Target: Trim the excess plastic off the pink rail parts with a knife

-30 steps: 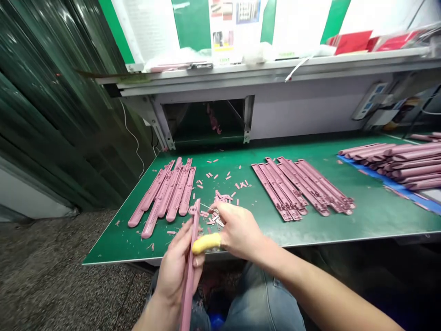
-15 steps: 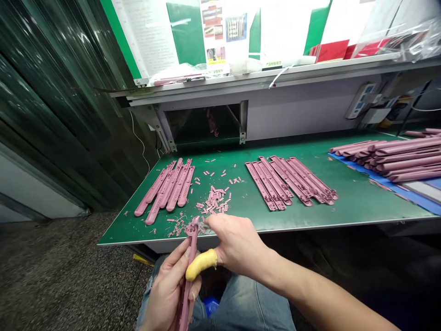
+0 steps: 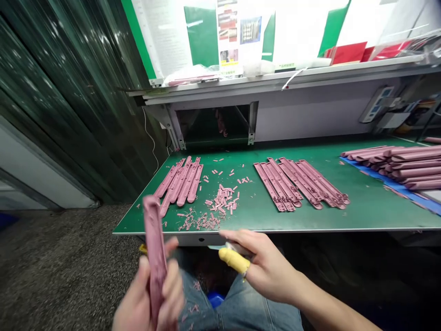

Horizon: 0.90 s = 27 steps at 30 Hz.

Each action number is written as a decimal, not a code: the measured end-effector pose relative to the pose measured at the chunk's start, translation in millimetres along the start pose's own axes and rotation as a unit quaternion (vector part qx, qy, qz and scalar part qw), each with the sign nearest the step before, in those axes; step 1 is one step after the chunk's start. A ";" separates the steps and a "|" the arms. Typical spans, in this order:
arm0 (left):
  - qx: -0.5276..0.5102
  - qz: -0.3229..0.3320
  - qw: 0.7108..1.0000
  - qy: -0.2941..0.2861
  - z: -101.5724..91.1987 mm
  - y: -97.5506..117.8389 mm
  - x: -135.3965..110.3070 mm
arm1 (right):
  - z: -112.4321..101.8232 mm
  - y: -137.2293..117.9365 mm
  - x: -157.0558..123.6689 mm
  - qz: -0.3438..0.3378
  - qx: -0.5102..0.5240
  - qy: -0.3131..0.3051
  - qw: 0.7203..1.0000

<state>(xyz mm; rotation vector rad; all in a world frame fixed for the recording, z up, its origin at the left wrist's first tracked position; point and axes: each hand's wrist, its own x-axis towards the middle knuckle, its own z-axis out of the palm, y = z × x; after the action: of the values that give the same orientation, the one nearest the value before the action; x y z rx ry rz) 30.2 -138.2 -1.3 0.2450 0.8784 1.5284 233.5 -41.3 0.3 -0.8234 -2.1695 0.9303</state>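
My left hand (image 3: pixel 151 294) is closed around a long pink plastic strip (image 3: pixel 155 248), held upright and tilted slightly, left of my lap. The strip and the fingers are blurred by motion. My right hand (image 3: pixel 263 264), with a yellow finger cot (image 3: pixel 234 260) on its thumb, grips a small knife (image 3: pixel 237 249). Its thin pale blade points left, and most of its handle is hidden in the fingers. The knife is apart from the strip. Pink shavings (image 3: pixel 203 221) and small cut-off pieces (image 3: pixel 223 197) lie on the green table (image 3: pixel 248 216) beyond my hands.
Several pink strips (image 3: pixel 184 184) lie on the table's left, and another row (image 3: pixel 296 184) right of the middle. A stack of pink strips (image 3: pixel 413 165) rests on a blue sheet at far right. A shelf (image 3: pixel 275 80) overhangs the back. Shavings lie on my jeans.
My left hand has moved left with the strip, turning it more upright and away from the knife. My right hand has shifted slightly right and down. The view has swung a little left.
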 end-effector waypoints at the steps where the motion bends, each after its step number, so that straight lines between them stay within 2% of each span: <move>1: 0.020 0.107 0.994 -0.021 6.6 9.5 11.3 | 9.2 0.0 0.9 -0.005 -0.010 0.002 1.000; 2: 0.047 0.197 0.978 -0.047 14.0 18.3 23.4 | 18.9 -0.7 2.5 -0.011 -0.026 -0.002 1.000; 4: 0.098 0.308 0.940 -0.109 28.3 30.7 44.7 | 36.4 -3.4 7.4 -0.016 -0.072 -0.019 0.997; 6: 0.141 0.369 0.907 -0.141 38.5 34.8 57.4 | 47.4 -5.9 12.8 -0.011 -0.118 -0.030 0.993; 8: 0.167 0.399 0.890 -0.148 43.4 33.0 60.9 | 51.2 -6.8 17.4 -0.006 -0.149 -0.034 0.988; 12: 0.180 0.405 0.883 -0.156 43.8 25.9 57.2 | 49.3 -4.7 25.4 0.007 -0.189 -0.034 0.981; 17: 0.176 0.371 0.898 -0.156 40.7 21.8 58.2 | 47.9 2.9 37.3 0.036 -0.232 -0.006 0.972; 19: 0.175 0.355 0.905 -0.155 38.1 23.6 60.7 | 44.7 7.5 41.3 0.031 -0.217 -0.003 0.976; 21: 0.168 0.340 0.911 -0.162 35.3 29.6 64.3 | 39.7 12.7 44.1 0.016 -0.142 -0.020 0.990; 23: 0.156 0.332 0.913 -0.177 34.1 38.9 69.5 | 36.9 17.6 46.0 0.021 -0.014 -0.019 1.000; 25: 0.127 0.323 0.921 -0.176 35.8 48.5 77.2 | 40.9 20.8 47.6 0.037 0.103 0.008 0.994; 27: 0.073 0.311 0.936 -0.146 39.2 54.7 88.0 | 52.7 21.9 49.9 0.007 0.153 0.035 0.988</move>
<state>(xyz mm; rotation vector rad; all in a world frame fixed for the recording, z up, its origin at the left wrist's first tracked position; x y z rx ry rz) -3.0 -37.5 30.9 0.9068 0.7049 1.9381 170.6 -12.6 -31.0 -0.7087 -1.9012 1.1865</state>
